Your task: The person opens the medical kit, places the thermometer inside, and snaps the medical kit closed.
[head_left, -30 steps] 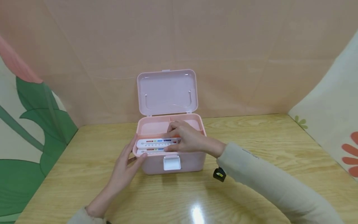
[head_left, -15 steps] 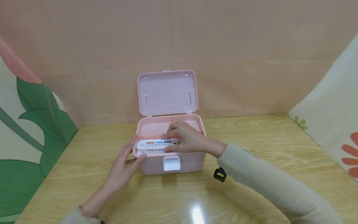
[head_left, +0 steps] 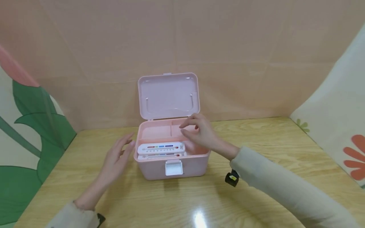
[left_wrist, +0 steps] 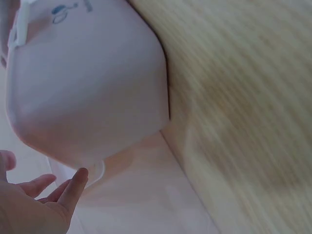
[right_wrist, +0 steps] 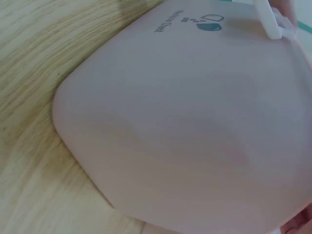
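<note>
A pink medicine box (head_left: 188, 167) stands on the table with its lid (head_left: 169, 96) raised. Two flat white thermometers with printed scales and coloured marks lie in its front left part: an upper thermometer (head_left: 161, 148) and, partly covered by it, a lower thermometer (head_left: 162, 156). My right hand (head_left: 202, 131) hovers over the box's right side, thumb and forefinger bent with a small gap and nothing between them. Beside the box's left wall, my left hand (head_left: 115, 158) is held apart from it, fingers extended. In the left wrist view, that hand (left_wrist: 44, 204) appears near the box's corner.
A divider (head_left: 171, 128) splits the back of the box into compartments. The white latch (head_left: 174, 167) hangs at the front. Behind stands a plain backdrop (head_left: 242, 79), with flower-printed panels at both sides. The wooden table (head_left: 271, 148) extends around the box.
My right hand has let go of the upper thermometer and risen up and right. My left hand has left the box's rim and moved back to the left.
</note>
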Tool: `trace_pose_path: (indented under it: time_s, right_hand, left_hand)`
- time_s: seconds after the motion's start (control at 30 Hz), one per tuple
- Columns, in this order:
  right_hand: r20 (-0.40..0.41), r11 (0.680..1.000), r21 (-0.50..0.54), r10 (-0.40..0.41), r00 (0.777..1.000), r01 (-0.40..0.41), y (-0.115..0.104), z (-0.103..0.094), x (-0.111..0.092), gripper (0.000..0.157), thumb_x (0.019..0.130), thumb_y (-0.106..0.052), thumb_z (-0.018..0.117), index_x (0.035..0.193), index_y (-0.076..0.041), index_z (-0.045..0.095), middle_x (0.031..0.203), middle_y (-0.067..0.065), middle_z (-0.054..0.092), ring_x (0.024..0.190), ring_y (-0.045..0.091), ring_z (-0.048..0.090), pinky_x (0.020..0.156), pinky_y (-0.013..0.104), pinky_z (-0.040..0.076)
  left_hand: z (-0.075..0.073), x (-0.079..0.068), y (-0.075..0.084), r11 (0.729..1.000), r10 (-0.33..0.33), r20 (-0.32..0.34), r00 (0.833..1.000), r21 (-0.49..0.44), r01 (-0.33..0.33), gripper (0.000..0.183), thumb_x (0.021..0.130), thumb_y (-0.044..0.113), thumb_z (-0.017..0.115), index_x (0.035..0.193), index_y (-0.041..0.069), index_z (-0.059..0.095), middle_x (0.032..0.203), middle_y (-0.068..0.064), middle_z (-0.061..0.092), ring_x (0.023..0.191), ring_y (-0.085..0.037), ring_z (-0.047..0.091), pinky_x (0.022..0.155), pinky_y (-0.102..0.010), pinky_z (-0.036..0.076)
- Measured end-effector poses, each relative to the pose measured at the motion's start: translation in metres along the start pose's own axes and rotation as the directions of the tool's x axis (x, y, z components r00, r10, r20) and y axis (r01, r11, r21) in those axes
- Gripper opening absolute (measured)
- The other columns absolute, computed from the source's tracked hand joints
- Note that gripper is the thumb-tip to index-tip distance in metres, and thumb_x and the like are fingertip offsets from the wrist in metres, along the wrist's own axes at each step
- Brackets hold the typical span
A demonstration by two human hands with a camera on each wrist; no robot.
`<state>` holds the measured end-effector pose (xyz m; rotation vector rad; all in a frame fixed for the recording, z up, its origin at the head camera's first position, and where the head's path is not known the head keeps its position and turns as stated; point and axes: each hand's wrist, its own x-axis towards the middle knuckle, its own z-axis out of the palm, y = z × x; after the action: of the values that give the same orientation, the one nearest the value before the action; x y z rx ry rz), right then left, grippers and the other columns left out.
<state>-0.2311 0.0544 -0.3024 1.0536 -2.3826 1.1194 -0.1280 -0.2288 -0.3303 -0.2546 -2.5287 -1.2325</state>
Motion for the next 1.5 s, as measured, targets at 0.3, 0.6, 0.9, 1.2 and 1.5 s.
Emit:
trace_pose_path:
  time_s: [0.3,0.6,0.9,1.2,1.5]
  right_hand:
    - [-0.076,0.99,-0.011,0.139,0.987,-0.14,0.015,-0.014,0.002,0.015,0.083,-0.007,0.068,0.096,-0.002,0.074,0.1,0.015,0.067,0.088,0.027,0.053,0.068,0.032,0.046]
    - [-0.161,0.956,0.075,0.294,0.942,-0.285,0.036,-0.022,0.006,0.016,0.087,-0.009,0.063,0.095,0.0,0.074,0.094,0.016,0.064,0.085,0.025,0.053,0.065,0.025,0.043]
    - [-0.207,0.921,0.09,0.389,0.898,-0.378,0.058,-0.025,0.01,0.021,0.089,-0.011,0.059,0.099,0.003,0.071,0.105,0.019,0.064,0.094,0.029,0.06,0.072,0.023,0.048]
    - [-0.175,0.916,0.154,0.395,0.902,-0.371,0.072,-0.029,0.018,0.035,0.089,-0.005,0.061,0.121,0.008,0.06,0.118,0.027,0.062,0.106,0.036,0.059,0.09,0.041,0.055]
    - [-0.097,0.91,0.185,0.392,0.915,-0.371,0.075,-0.03,0.025,0.039,0.093,-0.004,0.057,0.13,0.008,0.053,0.128,0.028,0.056,0.118,0.04,0.054,0.102,0.049,0.049]
  left_hand:
    - [0.003,0.027,0.003,0.999,-0.035,-0.024,0.999,0.018,0.036,0.043,0.103,0.022,0.043,0.136,-0.004,0.047,0.135,-0.025,0.052,0.122,-0.038,0.051,0.099,-0.053,0.049]
    - [0.0,0.053,-0.003,0.997,-0.057,-0.007,0.998,0.05,0.057,0.039,0.101,0.008,0.04,0.136,-0.007,0.046,0.137,-0.028,0.049,0.124,-0.041,0.048,0.104,-0.054,0.046]
    - [-0.001,0.083,-0.015,0.994,-0.063,0.005,0.998,0.095,0.062,0.037,0.099,0.006,0.042,0.132,-0.009,0.049,0.136,-0.028,0.05,0.123,-0.042,0.05,0.103,-0.054,0.046]
    - [0.0,0.102,-0.014,0.993,-0.087,0.047,0.995,0.09,0.082,0.04,0.098,0.007,0.044,0.134,-0.011,0.046,0.137,-0.028,0.049,0.123,-0.042,0.049,0.106,-0.052,0.045]
    - [0.003,0.112,-0.016,0.996,-0.084,0.077,0.993,0.028,0.082,0.046,0.096,0.003,0.046,0.139,-0.014,0.036,0.133,-0.033,0.049,0.123,-0.044,0.049,0.107,-0.05,0.044]
